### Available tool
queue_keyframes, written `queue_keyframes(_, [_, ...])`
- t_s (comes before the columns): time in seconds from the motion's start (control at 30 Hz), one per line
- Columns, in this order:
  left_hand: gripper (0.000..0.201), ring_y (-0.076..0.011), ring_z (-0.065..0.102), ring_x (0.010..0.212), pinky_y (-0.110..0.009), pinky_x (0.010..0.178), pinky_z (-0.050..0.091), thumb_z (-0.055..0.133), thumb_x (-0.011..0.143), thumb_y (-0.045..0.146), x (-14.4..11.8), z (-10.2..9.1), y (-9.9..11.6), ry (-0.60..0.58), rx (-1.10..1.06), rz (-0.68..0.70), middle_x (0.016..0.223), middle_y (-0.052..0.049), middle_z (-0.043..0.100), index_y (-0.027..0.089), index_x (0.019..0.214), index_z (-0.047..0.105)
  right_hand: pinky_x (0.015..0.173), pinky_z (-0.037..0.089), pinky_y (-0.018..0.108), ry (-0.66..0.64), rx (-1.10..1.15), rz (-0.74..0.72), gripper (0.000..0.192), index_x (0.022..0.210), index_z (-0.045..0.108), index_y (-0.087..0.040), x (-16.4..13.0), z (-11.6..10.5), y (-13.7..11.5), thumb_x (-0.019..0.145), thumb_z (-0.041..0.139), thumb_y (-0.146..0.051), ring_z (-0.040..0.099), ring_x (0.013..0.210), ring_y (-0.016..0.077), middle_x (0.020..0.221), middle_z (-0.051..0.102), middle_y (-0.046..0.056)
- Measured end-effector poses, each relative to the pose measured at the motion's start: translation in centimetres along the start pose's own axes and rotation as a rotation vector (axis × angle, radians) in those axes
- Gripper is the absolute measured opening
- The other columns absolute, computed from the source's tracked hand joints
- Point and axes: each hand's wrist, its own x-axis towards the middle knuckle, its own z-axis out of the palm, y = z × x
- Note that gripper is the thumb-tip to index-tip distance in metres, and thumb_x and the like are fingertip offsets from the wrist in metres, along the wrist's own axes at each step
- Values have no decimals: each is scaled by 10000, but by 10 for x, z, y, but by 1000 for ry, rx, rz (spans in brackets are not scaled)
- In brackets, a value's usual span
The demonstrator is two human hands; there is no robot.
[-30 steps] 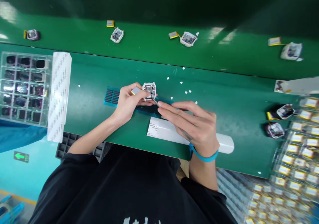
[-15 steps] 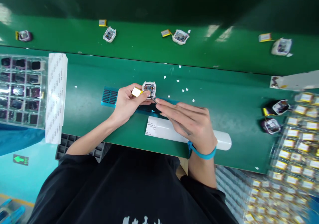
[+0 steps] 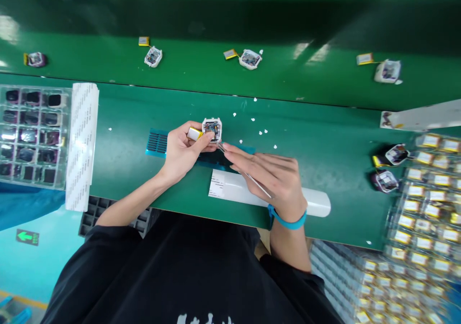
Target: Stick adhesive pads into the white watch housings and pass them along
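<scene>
My left hand [image 3: 183,149] is closed on a white watch case [image 3: 212,125] with its circuit board facing up, the thumb pressing on its lower edge. A small yellow-edged battery [image 3: 194,133] lies against the fingers, beside the case. My right hand [image 3: 273,180], with a blue band at the wrist, grips metal tweezers [image 3: 260,186]. Their tips are at the lower edge of the case; whether they pinch anything is too small to tell. Below the hands lie a dark strip with blue edges [image 3: 157,141] and a white backing sheet [image 3: 234,187].
Several open watch cases with batteries, one a white case [image 3: 250,59], lie along the back strip. A clear tray [image 3: 68,137] of watch parts stands left, battery trays [image 3: 414,209] right. Two dark cases [image 3: 384,181] sit near them. Small white bits [image 3: 252,119] dot the bench.
The tweezer tips and my right hand have shifted slightly left, still at the case's lower edge. The view has moved a little, and the cases on the back strip appear further left and lower.
</scene>
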Motion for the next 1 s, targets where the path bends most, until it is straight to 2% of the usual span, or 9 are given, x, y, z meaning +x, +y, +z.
queue_keyframes(0.17, [231,-158,783,684,-264,710,687,887,815,269,2,-2,0,-10,-19,7,767,-5,763,169,874,687,648,587,272,-14,-40,0,285,1324,677,-194,2,2,-2,1066,598,-102,746,717,110,1296,754,43])
queue_keyframes(0.33, [284,-147,783,719,-253,755,676,916,760,293,2,-4,-2,-43,-63,-95,790,-6,764,168,852,679,645,562,271,-22,-130,-21,328,1339,701,-234,0,8,-1,1047,619,-107,745,730,118,1218,789,14])
queue_keyframes(0.47, [305,-146,756,667,-245,684,631,900,722,269,12,-9,2,-72,1,-8,766,-10,765,175,905,674,578,527,286,61,-164,-34,456,1455,628,-246,-2,10,2,1024,659,-99,708,664,113,1258,772,22])
queue_keyframes(0.53, [338,-148,712,594,-254,616,577,876,728,256,33,-16,7,-57,126,90,720,1,747,180,995,684,574,528,288,70,-178,-53,434,1447,627,-211,-1,9,3,1031,649,-91,703,659,110,1273,764,35])
queue_keyframes(0.6, [375,-151,667,578,-272,618,528,847,737,223,67,-27,13,29,309,231,704,22,720,191,1079,696,585,536,282,61,-192,-77,371,1400,651,-180,1,8,4,1043,629,-83,707,673,104,1282,759,46])
queue_keyframes(0.67, [288,-174,648,666,-303,730,506,820,745,184,105,-42,20,187,562,388,689,28,665,194,1016,725,607,548,269,56,-199,-95,326,1357,677,-174,2,8,5,1051,614,-81,722,708,99,1297,751,45])
queue_keyframes(0.77, [125,-248,650,901,-379,954,457,801,774,210,151,-68,30,264,845,451,755,-22,675,203,859,709,630,564,255,54,-190,-95,319,1334,699,-192,1,9,7,1052,605,-75,750,765,99,1324,737,35])
queue_keyframes(0.9, [125,-248,513,1298,-340,1073,349,734,833,313,178,-100,43,387,824,555,944,-57,710,216,840,654,614,603,282,62,-161,-89,405,1394,681,-197,-1,12,10,1024,610,-49,773,787,133,1329,734,52])
queue_keyframes(1.0, [192,-270,529,1281,-351,1044,351,768,730,258,184,-119,54,408,797,522,870,-38,688,235,856,626,627,633,284,61,-140,-92,436,1408,674,-194,-1,15,11,1007,608,-34,784,792,143,1333,733,60])
